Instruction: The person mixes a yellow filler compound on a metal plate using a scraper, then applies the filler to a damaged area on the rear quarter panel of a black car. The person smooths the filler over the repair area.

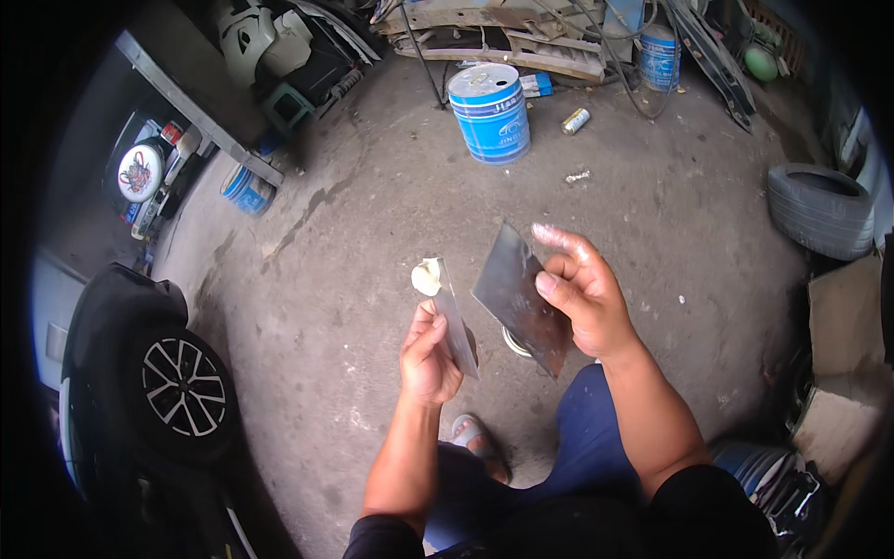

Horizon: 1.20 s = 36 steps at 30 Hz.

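Observation:
My left hand [431, 359] holds a narrow, flat spreader [457, 334] upright, with a blob of cream-coloured paste [426, 276] on its upper end. Beside it, my right hand [587, 293] grips a larger dark, flat square plate [512, 289] between thumb and fingers, with pale smears on the index finger. Behind the lower part of this plate, the rim of a round tin [512, 345] shows, mostly hidden. The two tools are apart.
A car wheel [183, 387] stands at left. A blue drum [489, 126] is ahead, a small can [575, 119] beside it. More blue drums [247, 194] and scrap panels [494, 42] lie behind. A tyre [818, 210] and cardboard [843, 317] are at right. My sandalled foot [470, 433] is below.

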Tool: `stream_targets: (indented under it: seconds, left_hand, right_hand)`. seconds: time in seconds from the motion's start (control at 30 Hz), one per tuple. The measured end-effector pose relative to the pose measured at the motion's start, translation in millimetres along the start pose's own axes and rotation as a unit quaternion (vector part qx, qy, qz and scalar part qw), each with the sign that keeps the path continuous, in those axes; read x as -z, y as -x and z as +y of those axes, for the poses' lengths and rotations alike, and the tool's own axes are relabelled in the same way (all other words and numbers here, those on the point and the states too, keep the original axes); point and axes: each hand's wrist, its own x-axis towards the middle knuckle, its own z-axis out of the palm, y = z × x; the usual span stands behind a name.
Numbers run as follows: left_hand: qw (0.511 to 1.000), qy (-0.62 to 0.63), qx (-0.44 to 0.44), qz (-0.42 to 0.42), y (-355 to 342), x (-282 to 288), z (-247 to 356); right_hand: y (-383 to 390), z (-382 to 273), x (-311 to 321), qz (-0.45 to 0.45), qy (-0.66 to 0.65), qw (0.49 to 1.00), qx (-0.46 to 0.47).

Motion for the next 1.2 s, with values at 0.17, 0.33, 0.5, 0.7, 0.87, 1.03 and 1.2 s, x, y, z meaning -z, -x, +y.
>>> stream_targets:
  seconds: [0.17, 0.33, 0.5, 0.7, 0.87, 1.03, 1.2]
  left_hand:
    - [0.965, -0.204, -0.113, 0.119, -7.1, -16.8, -13.4]
    - [0.886, -0.433, -0.123, 0.109, 3.1, -19.0, -20.0]
    - [0.898, -0.397, -0.147, 0.114, -1.4, -9.1, -13.8]
    - [0.982, -0.154, -0.098, 0.058, -3.9, -24.9, -12.9]
    - [0.971, -0.228, -0.058, -0.041, -0.2, -15.6, -9.4]
    - [0.828, -0.552, -0.086, -0.051, 3.4, -19.3, -10.1]
    - [0.859, -0.512, 0.019, 0.021, -0.1, -11.8, 2.7]
  right_hand:
    - [55.0, 62.9, 25.0, -0.048, -0.033, 0.978, -0.202]
    - [5.8, 38.2, 32.5, 0.007, -0.258, 0.953, -0.159]
    - [20.3, 36.7, 48.7, 0.052, -0.078, 0.992, -0.085]
    - [43.3, 58.0, 30.0, 0.058, 0.162, 0.984, -0.053]
    - [22.2, 45.2, 24.4, 0.053, 0.18, 0.981, -0.045]
    - [-0.3, 23.7, 20.0, 0.021, 0.133, 0.991, -0.012]
    - [-15.4, -10.7, 29.9, -0.029, 0.146, 0.982, 0.118]
